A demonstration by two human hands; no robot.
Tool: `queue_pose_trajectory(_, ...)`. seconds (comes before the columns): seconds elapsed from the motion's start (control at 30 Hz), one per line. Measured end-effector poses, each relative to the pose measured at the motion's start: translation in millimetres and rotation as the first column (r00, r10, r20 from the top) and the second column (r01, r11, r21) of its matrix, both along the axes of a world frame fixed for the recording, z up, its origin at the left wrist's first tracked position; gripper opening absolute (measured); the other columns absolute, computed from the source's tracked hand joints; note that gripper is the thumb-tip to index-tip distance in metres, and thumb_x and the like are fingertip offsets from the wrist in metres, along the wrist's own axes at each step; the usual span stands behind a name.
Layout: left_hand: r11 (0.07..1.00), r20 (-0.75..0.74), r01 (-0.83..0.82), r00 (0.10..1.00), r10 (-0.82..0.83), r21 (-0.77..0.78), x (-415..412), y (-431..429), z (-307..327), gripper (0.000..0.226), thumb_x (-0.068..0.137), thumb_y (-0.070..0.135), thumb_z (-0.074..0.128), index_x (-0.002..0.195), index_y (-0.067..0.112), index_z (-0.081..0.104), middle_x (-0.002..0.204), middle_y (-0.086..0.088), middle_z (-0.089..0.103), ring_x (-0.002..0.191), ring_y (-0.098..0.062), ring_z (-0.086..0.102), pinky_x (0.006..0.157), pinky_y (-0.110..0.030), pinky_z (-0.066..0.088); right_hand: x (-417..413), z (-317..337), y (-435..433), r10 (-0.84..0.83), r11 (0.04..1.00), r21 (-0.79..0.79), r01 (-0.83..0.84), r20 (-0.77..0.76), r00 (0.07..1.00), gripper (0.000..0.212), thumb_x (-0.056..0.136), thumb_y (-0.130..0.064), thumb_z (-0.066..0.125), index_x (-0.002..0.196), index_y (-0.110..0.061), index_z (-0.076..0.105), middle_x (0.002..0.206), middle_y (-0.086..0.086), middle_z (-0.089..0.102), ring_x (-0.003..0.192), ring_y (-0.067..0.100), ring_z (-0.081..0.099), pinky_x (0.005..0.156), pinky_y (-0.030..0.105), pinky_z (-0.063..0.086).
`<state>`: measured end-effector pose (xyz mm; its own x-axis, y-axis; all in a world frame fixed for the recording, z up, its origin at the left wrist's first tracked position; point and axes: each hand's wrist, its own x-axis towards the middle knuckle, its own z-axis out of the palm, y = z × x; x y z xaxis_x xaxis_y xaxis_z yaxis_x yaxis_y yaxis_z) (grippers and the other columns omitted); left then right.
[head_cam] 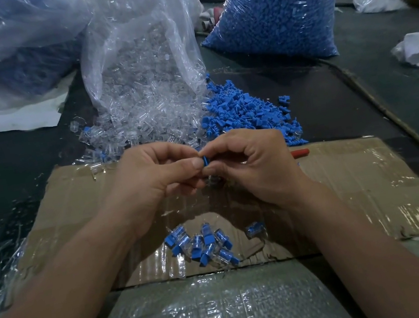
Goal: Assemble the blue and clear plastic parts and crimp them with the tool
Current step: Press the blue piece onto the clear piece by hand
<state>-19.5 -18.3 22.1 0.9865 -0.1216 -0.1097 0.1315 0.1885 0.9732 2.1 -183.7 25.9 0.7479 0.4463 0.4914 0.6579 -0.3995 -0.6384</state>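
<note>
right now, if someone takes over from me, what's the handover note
Left hand and right hand both pinch one blue part over the cardboard.
Supply: clear parts spill from a bag, loose blue parts beside them.
Done: a small heap of assembled pieces near the wrists.
Left: finish this one, then crimp; a red handle, maybe the tool, lies behind the right hand.

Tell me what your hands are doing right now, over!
Left hand and right hand both pinching one blue part. Assembled pile on cardboard, near the wrists. Nothing blocking.
</note>
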Motion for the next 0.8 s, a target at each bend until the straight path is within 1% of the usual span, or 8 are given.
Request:
queue_pose_trajectory(0.23, 0.999, 0.009, -0.007, 1.0, 0.007, 0.053, 1, 0, -2, 0.009, 0.052, 0.009, 0.069, 0.06, 0.013, 0.071, 0.058, -0.009, 0.067, 0.048, -0.015, 0.063, 0.044, -0.017, 0.049, -1, 1, 0, -0.006, 0.999, -0.054, 0.008, 0.038, 0.999, 0.021, 0.071, -0.004, 0.074, 0.092, -0.003, 0.071, 0.086, -0.009, 0.06, 0.083, 0.004, 0.059, 0.075, 0.013, 0.05)
queue_pose_trajectory(0.37, 0.998, 0.029, 0.004, 1.0, -0.006, 0.068, 1, 1, -3, 0.008, 0.054, 0.01, 0.069, 0.06, 0.014, 0.071, 0.059, -0.008, 0.067, 0.048, -0.014, 0.062, 0.045, -0.017, 0.049, -3, 2, 1, 0.002, 0.999, -0.054, 0.0, 0.048, 0.999, 0.021, 0.071, -0.007, 0.075, 0.091, -0.003, 0.071, 0.085, -0.008, 0.061, 0.082, 0.005, 0.059, 0.074, 0.013, 0.05)
queue_pose_trajectory(0.47, 0.998, 0.032, 0.007, 0.999, -0.009, 0.059, 1, 2, -5, 0.008, 0.055, 0.01, 0.069, 0.061, 0.015, 0.072, 0.059, -0.008, 0.067, 0.049, -0.014, 0.062, 0.046, -0.017, 0.049, -2, 5, 0, -0.003, 0.997, -0.082, 0.001, -0.023, 1.0, 0.027, 0.07, -0.014, 0.075, 0.095, -0.007, 0.07, 0.085, -0.01, 0.062, 0.084, 0.005, 0.06, 0.076, 0.016, 0.05)
queue_pose_trajectory(0.57, 0.999, 0.026, -0.028, 0.999, 0.027, 0.024, 3, 3, -6, 0.009, 0.057, 0.01, 0.069, 0.061, 0.017, 0.072, 0.06, -0.009, 0.067, 0.05, -0.013, 0.063, 0.046, -0.017, 0.049, 3, 9, -13, -0.123, 0.988, -0.11, 0.105, -0.176, 0.977, 0.036, 0.068, -0.026, 0.078, 0.102, -0.02, 0.067, 0.086, -0.024, 0.058, 0.084, -0.007, 0.058, 0.078, 0.006, 0.045)
queue_pose_trajectory(0.63, 0.998, 0.035, -0.055, 0.998, 0.054, 0.025, 4, 4, -6, 0.009, 0.057, 0.01, 0.069, 0.06, 0.017, 0.073, 0.06, -0.009, 0.068, 0.05, -0.013, 0.064, 0.047, -0.017, 0.049, 9, 13, -30, -0.232, 0.963, -0.195, 0.187, -0.239, 0.943, 0.029, 0.067, -0.032, 0.077, 0.094, -0.033, 0.065, 0.082, -0.027, 0.057, 0.084, -0.016, 0.055, 0.074, 0.001, 0.041)
queue_pose_trajectory(0.7, 0.997, 0.041, -0.07, 0.997, 0.069, 0.035, 5, 6, -6, 0.008, 0.058, 0.011, 0.068, 0.06, 0.018, 0.073, 0.061, -0.008, 0.068, 0.051, -0.013, 0.064, 0.047, -0.017, 0.05, 14, 17, -46, -0.307, 0.918, -0.342, 0.203, -0.285, 0.908, 0.026, 0.066, -0.038, 0.075, 0.088, -0.038, 0.062, 0.083, -0.027, 0.057, 0.082, -0.021, 0.051, 0.067, 0.001, 0.04)
queue_pose_trajectory(0.73, 0.996, 0.04, -0.078, 0.996, 0.076, 0.035, 5, 6, -6, 0.008, 0.058, 0.012, 0.068, 0.06, 0.018, 0.073, 0.061, -0.008, 0.068, 0.051, -0.013, 0.064, 0.047, -0.017, 0.05, 16, 19, -52, -0.329, 0.893, -0.411, 0.185, -0.315, 0.89, 0.029, 0.065, -0.04, 0.075, 0.09, -0.038, 0.062, 0.084, -0.027, 0.056, 0.081, -0.021, 0.05, 0.065, 0.002, 0.039)
queue_pose_trajectory(0.8, 0.996, 0.039, -0.091, 0.995, 0.09, 0.021, 6, 7, -7, 0.008, 0.058, 0.011, 0.067, 0.06, 0.017, 0.072, 0.061, -0.008, 0.068, 0.051, -0.013, 0.064, 0.047, -0.018, 0.051, 16, 20, -58, -0.354, 0.842, -0.53, 0.105, -0.394, 0.848, 0.044, 0.061, -0.043, 0.077, 0.101, -0.038, 0.06, 0.088, -0.028, 0.052, 0.081, -0.014, 0.05, 0.062, 0.006, 0.035)
